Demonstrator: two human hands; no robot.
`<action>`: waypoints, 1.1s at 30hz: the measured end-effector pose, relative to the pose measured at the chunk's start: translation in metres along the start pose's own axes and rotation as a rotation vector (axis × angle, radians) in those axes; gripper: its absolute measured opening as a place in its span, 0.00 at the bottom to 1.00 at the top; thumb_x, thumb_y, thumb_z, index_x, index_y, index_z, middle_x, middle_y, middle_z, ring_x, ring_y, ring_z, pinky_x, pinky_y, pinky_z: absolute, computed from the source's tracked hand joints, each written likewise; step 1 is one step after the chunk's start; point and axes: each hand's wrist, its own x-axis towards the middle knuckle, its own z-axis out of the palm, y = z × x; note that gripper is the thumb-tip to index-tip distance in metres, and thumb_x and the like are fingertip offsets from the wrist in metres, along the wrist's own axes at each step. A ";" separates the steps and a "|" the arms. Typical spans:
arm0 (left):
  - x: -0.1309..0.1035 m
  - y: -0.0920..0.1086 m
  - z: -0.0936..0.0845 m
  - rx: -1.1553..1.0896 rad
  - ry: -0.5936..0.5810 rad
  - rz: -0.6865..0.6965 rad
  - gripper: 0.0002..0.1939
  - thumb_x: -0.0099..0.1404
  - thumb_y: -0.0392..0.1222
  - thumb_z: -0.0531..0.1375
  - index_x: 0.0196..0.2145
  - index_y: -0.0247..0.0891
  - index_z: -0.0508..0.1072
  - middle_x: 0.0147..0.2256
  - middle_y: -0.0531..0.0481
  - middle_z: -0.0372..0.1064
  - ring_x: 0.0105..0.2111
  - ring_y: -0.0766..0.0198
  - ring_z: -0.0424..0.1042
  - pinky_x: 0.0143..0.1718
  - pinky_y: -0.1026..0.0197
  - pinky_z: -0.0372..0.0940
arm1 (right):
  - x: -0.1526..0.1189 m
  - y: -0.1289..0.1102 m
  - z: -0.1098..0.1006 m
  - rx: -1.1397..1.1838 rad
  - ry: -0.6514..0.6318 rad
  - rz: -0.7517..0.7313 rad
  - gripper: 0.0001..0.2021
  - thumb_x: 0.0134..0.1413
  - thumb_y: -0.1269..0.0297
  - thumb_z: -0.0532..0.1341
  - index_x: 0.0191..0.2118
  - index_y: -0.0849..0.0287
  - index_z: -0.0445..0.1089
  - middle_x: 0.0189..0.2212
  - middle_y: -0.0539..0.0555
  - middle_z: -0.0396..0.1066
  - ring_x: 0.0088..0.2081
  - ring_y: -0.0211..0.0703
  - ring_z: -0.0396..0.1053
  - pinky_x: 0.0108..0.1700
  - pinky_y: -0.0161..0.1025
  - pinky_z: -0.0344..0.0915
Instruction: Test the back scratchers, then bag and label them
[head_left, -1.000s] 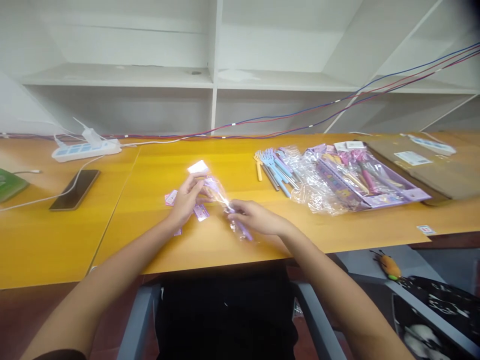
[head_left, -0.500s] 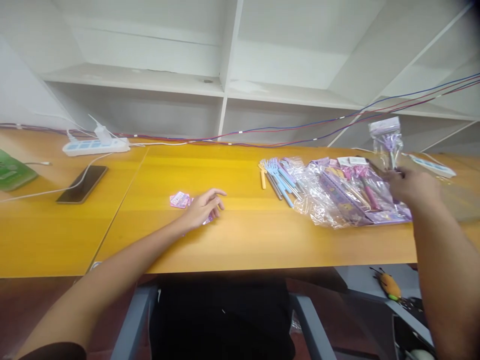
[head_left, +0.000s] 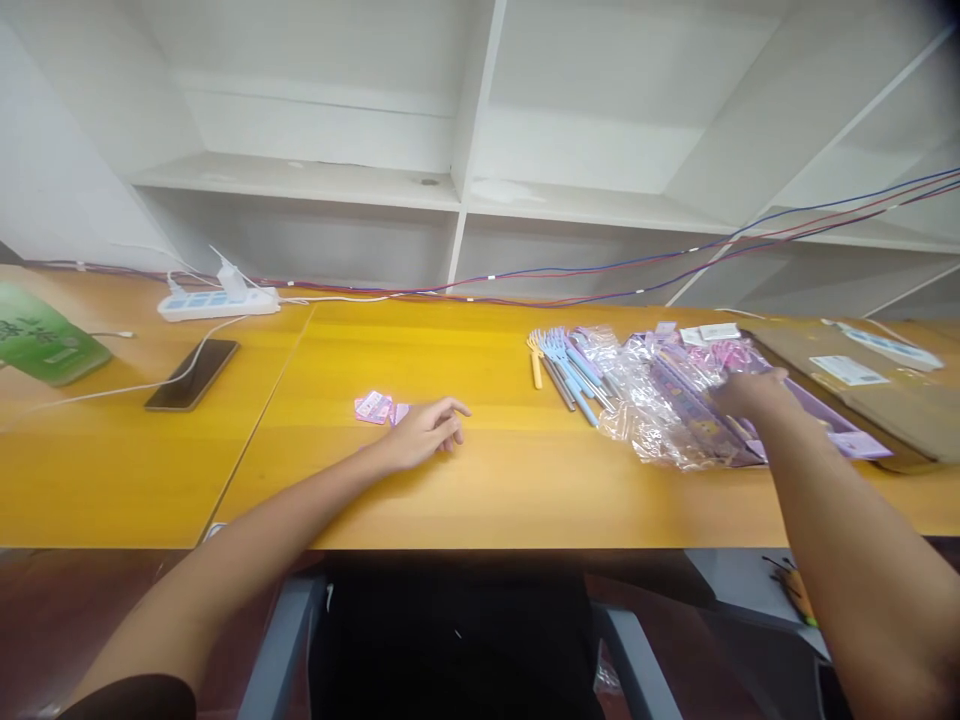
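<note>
Yellow table (head_left: 525, 500), purple tray (head_left: 859, 443) under right fingers (head_left: 726, 396) (grip unclear), left fingers (head_left: 453, 408) loosely parted

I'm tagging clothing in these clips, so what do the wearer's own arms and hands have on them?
Both the left hand and the right hand are ungloved, and no ring, watch or bracelet shows. A plain dark fabric sleeve ends high on the left arm. The right arm shows no sleeve within the picture.
</note>
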 end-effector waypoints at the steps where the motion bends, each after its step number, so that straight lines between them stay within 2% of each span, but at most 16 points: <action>1: 0.000 0.000 0.000 0.007 0.000 0.001 0.18 0.77 0.54 0.56 0.53 0.38 0.71 0.36 0.48 0.77 0.30 0.66 0.75 0.34 0.62 0.67 | -0.003 -0.009 -0.006 0.009 -0.007 0.003 0.17 0.65 0.70 0.59 0.50 0.74 0.82 0.53 0.91 0.68 0.42 0.59 0.77 0.43 0.53 0.62; 3: -0.001 0.001 -0.001 0.013 0.003 0.005 0.18 0.77 0.54 0.56 0.54 0.38 0.71 0.36 0.48 0.77 0.31 0.66 0.75 0.35 0.61 0.68 | -0.009 -0.035 -0.015 0.049 -0.051 -0.046 0.22 0.69 0.70 0.54 0.61 0.74 0.76 0.59 0.89 0.66 0.46 0.59 0.76 0.46 0.52 0.62; 4: -0.001 0.001 -0.002 0.015 0.004 0.009 0.18 0.77 0.54 0.56 0.53 0.38 0.71 0.36 0.48 0.77 0.31 0.66 0.75 0.36 0.61 0.68 | -0.011 -0.050 -0.018 0.082 -0.091 -0.106 0.22 0.70 0.69 0.53 0.61 0.72 0.76 0.58 0.84 0.69 0.48 0.57 0.75 0.47 0.50 0.63; 6: -0.002 0.003 -0.003 0.020 0.008 0.017 0.17 0.77 0.53 0.56 0.53 0.38 0.71 0.36 0.49 0.76 0.31 0.66 0.75 0.36 0.61 0.68 | -0.016 -0.084 -0.019 0.140 -0.194 -0.222 0.19 0.72 0.64 0.56 0.56 0.64 0.80 0.51 0.70 0.78 0.46 0.51 0.75 0.48 0.44 0.63; 8: -0.002 0.004 -0.004 0.028 0.009 0.015 0.17 0.77 0.52 0.56 0.53 0.38 0.71 0.35 0.49 0.76 0.31 0.66 0.75 0.36 0.61 0.68 | -0.022 -0.118 -0.013 0.179 -0.284 -0.306 0.15 0.70 0.57 0.60 0.48 0.58 0.83 0.44 0.60 0.82 0.41 0.46 0.75 0.45 0.39 0.64; 11: -0.003 0.005 -0.005 0.043 0.002 -0.004 0.15 0.77 0.50 0.55 0.53 0.38 0.71 0.35 0.49 0.76 0.31 0.65 0.75 0.36 0.61 0.68 | -0.038 -0.158 0.003 0.188 -0.323 -0.348 0.15 0.67 0.53 0.62 0.40 0.58 0.82 0.39 0.60 0.82 0.40 0.49 0.76 0.44 0.39 0.65; 13: -0.003 0.006 -0.005 0.052 -0.002 -0.011 0.14 0.77 0.48 0.54 0.53 0.38 0.71 0.35 0.49 0.76 0.31 0.66 0.75 0.36 0.61 0.68 | -0.052 -0.173 0.016 0.181 -0.280 -0.321 0.18 0.69 0.53 0.59 0.41 0.60 0.81 0.41 0.64 0.82 0.44 0.54 0.77 0.45 0.41 0.65; 17: -0.002 0.005 -0.004 0.056 0.001 0.000 0.13 0.77 0.46 0.54 0.52 0.38 0.71 0.34 0.49 0.76 0.31 0.66 0.74 0.36 0.61 0.68 | -0.070 -0.175 0.035 0.204 -0.155 -0.258 0.21 0.71 0.51 0.55 0.48 0.61 0.79 0.48 0.69 0.79 0.49 0.57 0.76 0.47 0.43 0.66; 22: -0.001 0.002 -0.003 0.060 -0.006 0.002 0.12 0.77 0.45 0.54 0.52 0.39 0.71 0.35 0.49 0.77 0.31 0.66 0.75 0.37 0.61 0.68 | -0.067 -0.158 0.046 0.190 -0.248 -0.281 0.21 0.64 0.43 0.63 0.44 0.58 0.78 0.43 0.64 0.81 0.44 0.55 0.76 0.43 0.42 0.65; 28: -0.003 0.004 -0.001 0.083 -0.029 -0.010 0.12 0.77 0.45 0.55 0.52 0.39 0.71 0.35 0.49 0.77 0.33 0.64 0.75 0.39 0.59 0.69 | -0.069 -0.153 0.044 0.224 -0.241 -0.313 0.14 0.62 0.53 0.63 0.45 0.57 0.79 0.42 0.62 0.82 0.44 0.54 0.77 0.41 0.41 0.64; 33: -0.004 0.006 -0.002 0.113 -0.028 -0.003 0.12 0.77 0.45 0.54 0.51 0.40 0.71 0.35 0.49 0.77 0.33 0.64 0.76 0.40 0.59 0.69 | -0.074 -0.157 0.037 0.194 -0.229 -0.309 0.14 0.55 0.58 0.67 0.45 0.59 0.80 0.42 0.63 0.83 0.43 0.54 0.78 0.39 0.39 0.64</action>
